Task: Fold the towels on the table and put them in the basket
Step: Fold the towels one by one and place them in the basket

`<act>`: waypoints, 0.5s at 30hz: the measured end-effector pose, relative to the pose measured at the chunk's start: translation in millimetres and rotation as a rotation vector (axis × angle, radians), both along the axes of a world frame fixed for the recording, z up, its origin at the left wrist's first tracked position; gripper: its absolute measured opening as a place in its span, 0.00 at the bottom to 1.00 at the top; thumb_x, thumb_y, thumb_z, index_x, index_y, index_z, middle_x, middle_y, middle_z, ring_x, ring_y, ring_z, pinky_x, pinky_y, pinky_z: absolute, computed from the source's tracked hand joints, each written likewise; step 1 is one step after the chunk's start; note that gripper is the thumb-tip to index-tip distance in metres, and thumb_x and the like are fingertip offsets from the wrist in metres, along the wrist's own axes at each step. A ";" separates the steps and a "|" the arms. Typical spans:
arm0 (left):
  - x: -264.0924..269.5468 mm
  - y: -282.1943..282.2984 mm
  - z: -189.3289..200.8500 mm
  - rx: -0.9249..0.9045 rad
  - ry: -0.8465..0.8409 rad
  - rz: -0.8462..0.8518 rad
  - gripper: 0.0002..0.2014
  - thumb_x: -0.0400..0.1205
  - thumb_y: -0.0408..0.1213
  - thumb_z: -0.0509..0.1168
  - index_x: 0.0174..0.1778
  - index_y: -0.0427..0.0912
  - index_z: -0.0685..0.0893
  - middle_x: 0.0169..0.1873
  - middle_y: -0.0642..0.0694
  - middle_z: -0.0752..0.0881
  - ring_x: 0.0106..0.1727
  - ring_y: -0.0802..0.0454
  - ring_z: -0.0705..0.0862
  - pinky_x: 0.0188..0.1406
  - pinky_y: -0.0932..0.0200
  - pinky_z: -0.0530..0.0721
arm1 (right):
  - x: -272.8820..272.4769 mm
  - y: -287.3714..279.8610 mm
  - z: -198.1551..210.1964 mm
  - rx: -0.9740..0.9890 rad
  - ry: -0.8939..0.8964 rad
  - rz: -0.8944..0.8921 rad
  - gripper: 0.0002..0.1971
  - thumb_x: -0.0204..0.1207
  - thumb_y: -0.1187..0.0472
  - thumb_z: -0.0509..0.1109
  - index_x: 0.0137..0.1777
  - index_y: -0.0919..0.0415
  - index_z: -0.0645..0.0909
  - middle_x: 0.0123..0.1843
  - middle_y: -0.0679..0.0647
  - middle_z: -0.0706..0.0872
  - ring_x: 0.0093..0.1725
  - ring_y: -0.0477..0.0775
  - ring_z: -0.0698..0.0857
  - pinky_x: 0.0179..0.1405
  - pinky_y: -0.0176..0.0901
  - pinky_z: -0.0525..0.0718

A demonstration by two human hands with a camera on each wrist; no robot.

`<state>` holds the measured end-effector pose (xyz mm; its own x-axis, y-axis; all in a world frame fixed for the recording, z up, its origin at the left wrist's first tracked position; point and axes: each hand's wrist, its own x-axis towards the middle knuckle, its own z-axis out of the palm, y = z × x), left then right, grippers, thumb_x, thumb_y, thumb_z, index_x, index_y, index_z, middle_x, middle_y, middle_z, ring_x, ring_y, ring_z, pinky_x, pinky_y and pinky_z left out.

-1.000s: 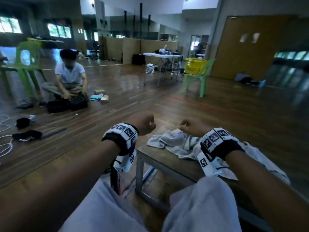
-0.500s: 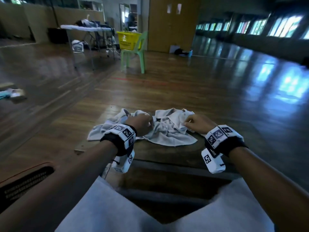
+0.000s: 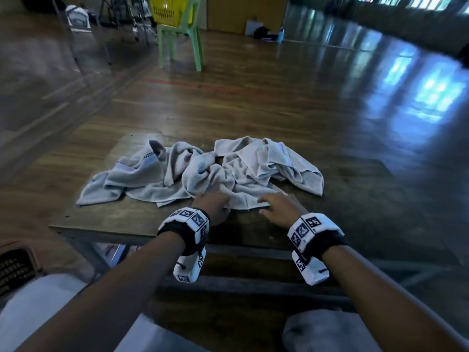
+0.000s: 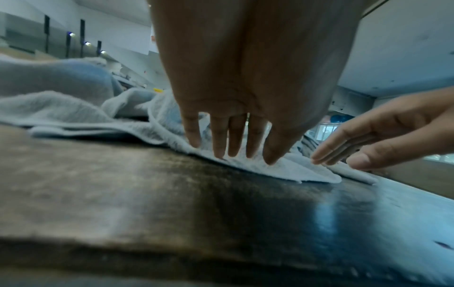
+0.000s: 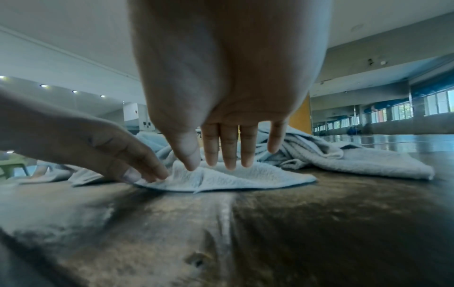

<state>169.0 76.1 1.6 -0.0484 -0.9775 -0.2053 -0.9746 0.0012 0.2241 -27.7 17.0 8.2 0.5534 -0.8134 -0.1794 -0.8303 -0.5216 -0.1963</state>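
Several pale grey towels (image 3: 203, 171) lie crumpled in a heap on a low dark wooden table (image 3: 114, 222). My left hand (image 3: 215, 203) and right hand (image 3: 275, 207) are side by side at the heap's near edge. In the left wrist view my left hand (image 4: 236, 153) has straight fingers pointing down, their tips on a flat towel corner (image 4: 294, 172). The right wrist view shows my right hand (image 5: 221, 165) with straight fingers and the thumb tip touching the same towel (image 5: 233, 178). A dark mesh basket (image 3: 15, 265) with a brownish rim stands on the floor at my lower left.
A yellow basket (image 3: 170, 8) sits on a green plastic chair (image 3: 177, 39) far behind the table. Glossy wooden floor (image 3: 330, 110) surrounds the table. My knees in light trousers (image 3: 317, 331) are close under the table's front edge.
The head view swung from the room and a seated person down to the table. Both hands went from curled fists to straight fingers, and moved together onto the near towel edge.
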 end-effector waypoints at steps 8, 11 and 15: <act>9.8 -5.3 -18.5 -0.047 -0.180 -0.072 0.09 0.82 0.37 0.58 0.55 0.42 0.81 0.59 0.41 0.81 0.62 0.41 0.79 0.62 0.47 0.73 | 14.2 -0.5 -18.9 -0.141 0.155 0.128 0.22 0.79 0.49 0.62 0.72 0.52 0.71 0.70 0.53 0.77 0.72 0.56 0.70 0.71 0.56 0.62; 11.8 -0.1 -13.6 -0.099 -0.135 -0.094 0.08 0.81 0.40 0.59 0.51 0.45 0.81 0.56 0.44 0.83 0.60 0.43 0.80 0.61 0.49 0.72 | 15.1 5.6 -20.7 -0.210 0.182 0.181 0.17 0.78 0.46 0.63 0.64 0.48 0.76 0.64 0.50 0.81 0.68 0.55 0.73 0.69 0.55 0.61; 13.7 8.4 3.8 -0.260 -0.022 -0.081 0.08 0.82 0.41 0.57 0.53 0.46 0.79 0.51 0.45 0.86 0.54 0.43 0.83 0.57 0.51 0.70 | 8.7 12.9 -7.2 -0.245 0.082 0.178 0.12 0.80 0.50 0.60 0.57 0.50 0.80 0.55 0.50 0.86 0.61 0.53 0.78 0.68 0.54 0.61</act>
<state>182.6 84.5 5.4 -0.1270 -0.9906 0.0504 -0.9736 0.1343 0.1848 -18.9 30.0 0.9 0.6826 -0.7297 -0.0397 -0.7297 -0.6836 0.0167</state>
